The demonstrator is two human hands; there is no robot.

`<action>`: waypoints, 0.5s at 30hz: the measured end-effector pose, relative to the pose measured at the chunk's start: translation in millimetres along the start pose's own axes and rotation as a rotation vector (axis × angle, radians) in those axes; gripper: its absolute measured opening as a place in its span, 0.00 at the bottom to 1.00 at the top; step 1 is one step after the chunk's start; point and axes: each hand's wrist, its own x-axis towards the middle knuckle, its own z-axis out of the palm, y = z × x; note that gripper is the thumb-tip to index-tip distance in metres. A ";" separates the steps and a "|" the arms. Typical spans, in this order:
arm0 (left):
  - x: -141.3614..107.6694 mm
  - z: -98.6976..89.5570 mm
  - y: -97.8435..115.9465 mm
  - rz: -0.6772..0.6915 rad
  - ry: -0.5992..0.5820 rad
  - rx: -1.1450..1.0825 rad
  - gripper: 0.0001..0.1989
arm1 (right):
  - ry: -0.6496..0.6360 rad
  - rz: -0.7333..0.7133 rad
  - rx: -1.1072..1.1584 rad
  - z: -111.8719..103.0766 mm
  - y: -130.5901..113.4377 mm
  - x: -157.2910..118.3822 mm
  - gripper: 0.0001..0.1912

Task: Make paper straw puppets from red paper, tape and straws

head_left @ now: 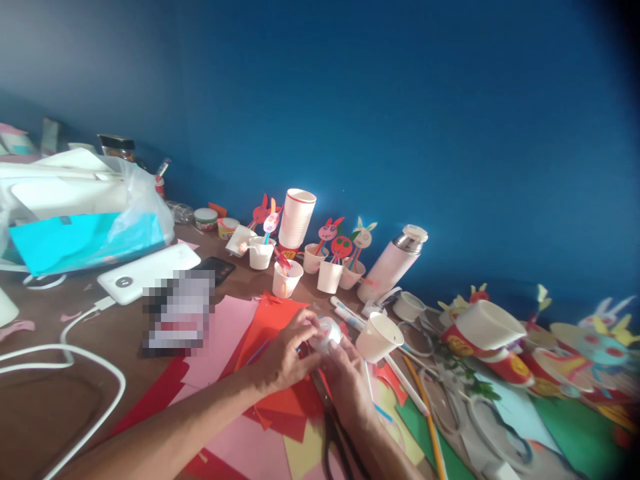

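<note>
Over the sheets of coloured paper, both hands come together around a small, shiny whitish round thing (329, 333); glare and blur hide its kind. My left hand (293, 347) has its fingers bent against its left side. From the right, my right hand (350, 380) grips it with the thumb near its lower edge. A pair of scissors (333, 433) with dark handles lies under and beside my right wrist. Red paper (287, 393) is spread beneath the hands, with pink paper (230, 320) to the left. A white paper cup (380, 339) stands just right of my right hand.
Small cups with paper animal faces (329, 231) stand at the back beside a cup stack (297, 220) and a white flask (393, 263). Left are a phone (180, 313), a white power bank (150, 270) and its cable (120, 380). More decorated cups (490, 327) crowd the right.
</note>
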 end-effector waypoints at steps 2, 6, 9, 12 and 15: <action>1.7 -3.9 2.2 0.032 -0.021 -0.052 0.11 | -0.016 -0.030 0.046 -2.5 -0.1 4.0 0.17; 5.2 -10.0 2.4 -0.026 -0.007 -0.169 0.15 | 0.005 -0.027 0.127 -7.3 0.6 11.4 0.16; 5.4 -10.8 -2.1 -0.082 -0.001 -0.172 0.16 | 0.051 0.000 0.190 -9.5 1.8 14.7 0.17; 3.3 -8.4 -6.6 -0.038 -0.005 -0.124 0.14 | 0.068 0.030 0.217 -10.6 2.6 16.3 0.18; 1.9 -5.4 -7.3 -0.019 0.014 -0.083 0.10 | 0.058 0.043 0.176 -11.0 3.3 16.5 0.19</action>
